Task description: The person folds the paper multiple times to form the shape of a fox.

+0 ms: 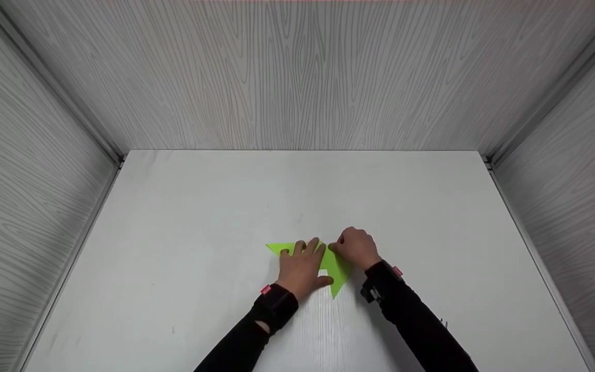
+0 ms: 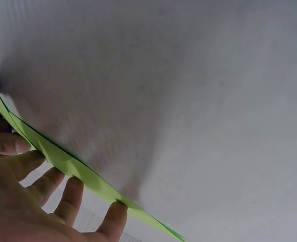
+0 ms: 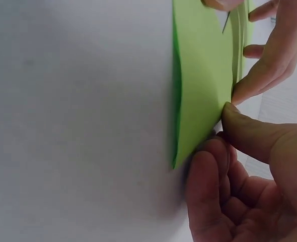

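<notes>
A bright green sheet of folded paper (image 1: 337, 269) lies on the white table, with pointed corners toward the left and toward the person. My left hand (image 1: 300, 269) rests on its left part, fingers spread and fingertips pressing it down; the thumb reaches toward the lower point. At the upper right edge, my right hand (image 1: 358, 249) pinches the paper between thumb and curled fingers. In the right wrist view, the thumb (image 3: 244, 128) sits on the edge of the green layers (image 3: 201, 75), which stand slightly apart along one side. The left palm hides part of the paper.
The white tabletop (image 1: 199, 217) extends around the paper on all sides. Grey wood-grain panels wall it in at the back (image 1: 297, 77), the left (image 1: 29, 155) and the right (image 1: 571, 155). Black wrist straps and dark sleeves cover both forearms.
</notes>
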Demonstrator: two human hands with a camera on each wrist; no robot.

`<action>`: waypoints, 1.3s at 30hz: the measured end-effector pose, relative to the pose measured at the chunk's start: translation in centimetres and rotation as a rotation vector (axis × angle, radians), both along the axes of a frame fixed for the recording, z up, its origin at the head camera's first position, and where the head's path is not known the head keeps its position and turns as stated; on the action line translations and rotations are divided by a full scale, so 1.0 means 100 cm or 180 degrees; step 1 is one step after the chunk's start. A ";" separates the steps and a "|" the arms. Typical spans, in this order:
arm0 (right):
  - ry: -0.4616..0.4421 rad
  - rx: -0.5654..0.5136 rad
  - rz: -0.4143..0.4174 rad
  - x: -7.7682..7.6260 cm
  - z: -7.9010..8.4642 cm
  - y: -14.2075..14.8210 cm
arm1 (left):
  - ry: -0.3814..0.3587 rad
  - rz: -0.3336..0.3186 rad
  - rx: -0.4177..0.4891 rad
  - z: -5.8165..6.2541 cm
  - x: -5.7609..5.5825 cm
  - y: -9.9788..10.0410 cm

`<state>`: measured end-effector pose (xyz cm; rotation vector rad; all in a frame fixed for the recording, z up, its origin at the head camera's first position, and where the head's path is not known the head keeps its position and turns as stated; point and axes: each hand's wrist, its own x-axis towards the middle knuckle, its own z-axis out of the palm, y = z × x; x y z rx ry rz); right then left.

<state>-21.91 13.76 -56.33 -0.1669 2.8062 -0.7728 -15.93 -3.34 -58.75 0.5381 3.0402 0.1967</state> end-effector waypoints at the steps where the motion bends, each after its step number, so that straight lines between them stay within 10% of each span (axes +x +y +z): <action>1: 0.0002 0.0010 -0.0009 -0.002 0.000 0.000 | 0.0007 -0.0003 0.0013 0.000 0.000 0.001; 23: -0.0553 0.0169 0.0295 0.015 0.007 0.041 | -0.0106 0.0025 0.0086 -0.001 -0.003 0.002; 39: -0.0401 -0.0010 0.0191 0.026 0.007 0.041 | -0.0094 -0.0014 0.0113 0.004 -0.002 0.001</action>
